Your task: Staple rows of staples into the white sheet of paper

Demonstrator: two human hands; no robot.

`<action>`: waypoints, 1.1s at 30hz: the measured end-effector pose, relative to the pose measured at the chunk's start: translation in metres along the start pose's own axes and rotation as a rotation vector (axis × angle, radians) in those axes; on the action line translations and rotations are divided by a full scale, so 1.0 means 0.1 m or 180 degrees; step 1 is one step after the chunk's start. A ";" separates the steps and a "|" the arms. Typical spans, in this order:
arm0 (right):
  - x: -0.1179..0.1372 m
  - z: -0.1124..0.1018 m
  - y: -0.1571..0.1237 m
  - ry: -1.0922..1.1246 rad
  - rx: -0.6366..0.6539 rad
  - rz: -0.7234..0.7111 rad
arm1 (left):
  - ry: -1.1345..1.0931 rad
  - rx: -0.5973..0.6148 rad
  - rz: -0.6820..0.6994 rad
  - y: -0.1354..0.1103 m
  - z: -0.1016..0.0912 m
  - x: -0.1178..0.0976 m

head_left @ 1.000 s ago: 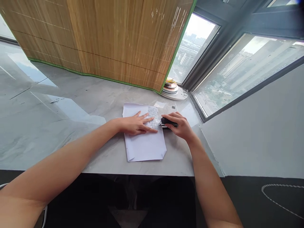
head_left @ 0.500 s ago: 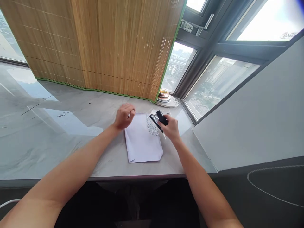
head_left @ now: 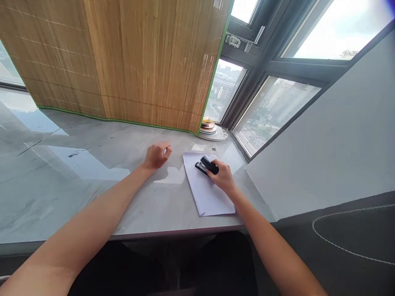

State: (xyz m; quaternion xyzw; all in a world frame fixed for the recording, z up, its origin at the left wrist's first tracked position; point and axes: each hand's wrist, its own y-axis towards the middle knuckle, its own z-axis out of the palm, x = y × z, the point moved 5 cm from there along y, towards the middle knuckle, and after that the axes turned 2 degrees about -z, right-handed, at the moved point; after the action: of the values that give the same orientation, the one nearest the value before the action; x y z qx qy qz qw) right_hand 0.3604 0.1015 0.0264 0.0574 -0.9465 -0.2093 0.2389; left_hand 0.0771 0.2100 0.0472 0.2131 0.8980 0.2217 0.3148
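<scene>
A black stapler (head_left: 207, 165) is gripped in my right hand (head_left: 222, 173), its jaws apart and pointing left. It is over the upper part of a white sheet of paper (head_left: 205, 193), which has a folded lower edge. Whether the stapler touches the paper I cannot tell. Dense small grey marks (head_left: 212, 157) show at the paper's upper right, partly hidden behind the stapler and hand. My left hand (head_left: 158, 155) rests on the counter left of the paper, apart from it. Its fingers are curled closed with the thumb against them; what they hold, if anything, is hidden.
The grey marble-look counter (head_left: 92, 197) runs along the window. A bamboo blind (head_left: 138, 61) hangs at the back. Stacked plates (head_left: 208, 128) stand in the corner. Small dark scraps (head_left: 76, 153) lie at left, and tiny bits (head_left: 214, 149) lie beyond the paper. A white wall (head_left: 324, 144) bounds the right.
The paper has shifted right and turned slightly, going under the stapler. My left hand has come off it to the left. My right hand still holds the stapler, now lower over the sheet.
</scene>
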 end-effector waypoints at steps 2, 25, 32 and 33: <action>-0.24 -0.18 -0.06 -0.0108 -0.0101 0.0123 | -0.0002 0.0047 0.0053 0.00 0.03 -0.01; -0.80 0.09 0.52 -0.0664 0.0423 -0.0437 | -0.3658 0.2687 -0.0640 -0.10 0.23 0.02; -0.88 0.53 0.73 -0.1002 0.1487 0.0200 | -0.4182 0.1128 -0.1151 0.14 -0.19 0.53; -0.82 0.57 0.75 -0.0998 0.1505 0.0157 | -0.4232 0.0858 -0.1169 0.16 -0.28 0.62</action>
State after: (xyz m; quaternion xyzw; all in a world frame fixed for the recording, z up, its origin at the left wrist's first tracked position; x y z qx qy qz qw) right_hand 0.4044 0.2080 -0.0223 0.0555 -0.9955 0.0168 0.0747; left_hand 0.0181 0.2481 0.0462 0.1854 0.5563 -0.1255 0.8003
